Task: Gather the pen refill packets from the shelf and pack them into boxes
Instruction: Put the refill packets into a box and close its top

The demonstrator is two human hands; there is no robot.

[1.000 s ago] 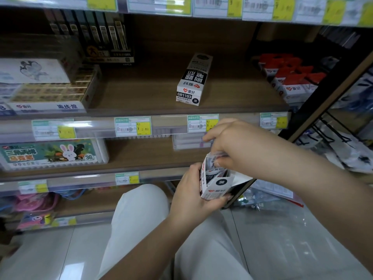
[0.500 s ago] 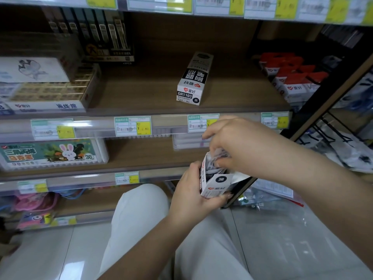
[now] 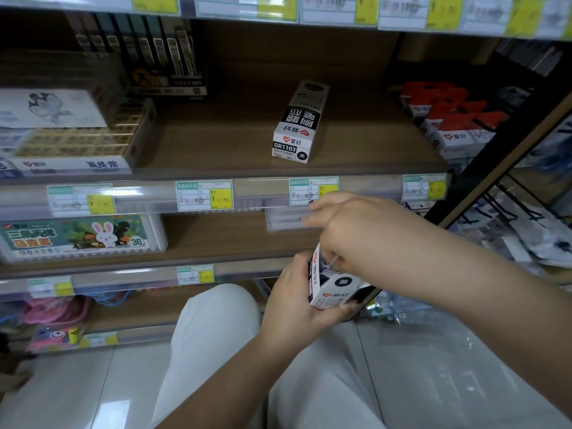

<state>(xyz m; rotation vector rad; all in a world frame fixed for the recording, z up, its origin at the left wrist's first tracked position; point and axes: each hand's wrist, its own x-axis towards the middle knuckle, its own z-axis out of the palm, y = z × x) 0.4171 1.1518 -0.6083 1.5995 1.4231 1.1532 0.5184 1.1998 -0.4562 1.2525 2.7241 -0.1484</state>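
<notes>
My left hand (image 3: 294,301) grips a small white and black refill box (image 3: 332,291) from below, its open top flap hanging toward me. Above the box mouth my right hand (image 3: 349,230) has its fingertips down in the opening, pinching refill packets (image 3: 329,262) that show only as a thin grey sliver. A second, closed refill box (image 3: 298,125) marked GR1103 lies flat on the middle of the wooden shelf (image 3: 216,150) above.
Red and white boxes (image 3: 448,125) fill the shelf's right end. An eraser tray (image 3: 80,140) and dark pen packs (image 3: 148,57) stand at the left. A marker set (image 3: 77,236) lies one shelf lower. My knees and a tiled floor (image 3: 418,351) lie below.
My right hand has lifted a little above the box mouth, fingers still in the opening. The left hand and box have barely shifted.
</notes>
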